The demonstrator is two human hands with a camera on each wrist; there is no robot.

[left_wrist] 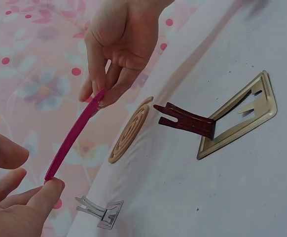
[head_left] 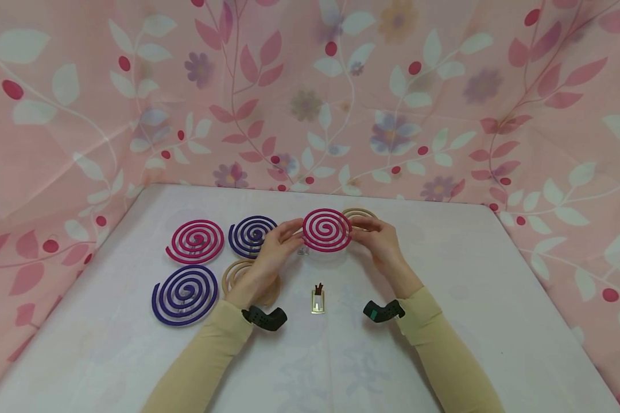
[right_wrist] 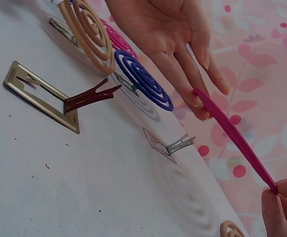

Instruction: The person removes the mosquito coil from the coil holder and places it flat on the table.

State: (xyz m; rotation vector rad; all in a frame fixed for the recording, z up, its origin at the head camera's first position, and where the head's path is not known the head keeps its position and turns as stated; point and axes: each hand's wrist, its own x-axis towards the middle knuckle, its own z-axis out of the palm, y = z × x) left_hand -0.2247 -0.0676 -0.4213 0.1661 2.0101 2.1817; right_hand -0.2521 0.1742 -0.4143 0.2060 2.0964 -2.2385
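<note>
While both hands (head_left: 276, 246) (head_left: 377, 236) pinch the pink coil (head_left: 326, 230), it faces the wearer, widest crosswise.

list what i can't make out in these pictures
Head: middle of the nearer tan spiral coil, behind the left hand and wrist.
Head: part of the farther tan spiral coil, behind the right hand.
Head: details of the bare silver metal stand, too small.
Right wrist: rest of the farther coil, past the bottom edge.

Two pink coils (head_left: 326, 229) (head_left: 198, 237), two blue coils (head_left: 256, 233) (head_left: 188, 288) and two tan coils (left_wrist: 129, 129) (right_wrist: 91, 32), six altogether; two bare stands (head_left: 317, 301) (left_wrist: 105, 216), one gold, one silver; two hands (head_left: 271, 250) (head_left: 378, 241); two sleeves (head_left: 201, 355) (head_left: 446, 350); two wrist cameras (head_left: 264, 318) (head_left: 383, 311); one table (head_left: 496, 298).
</note>
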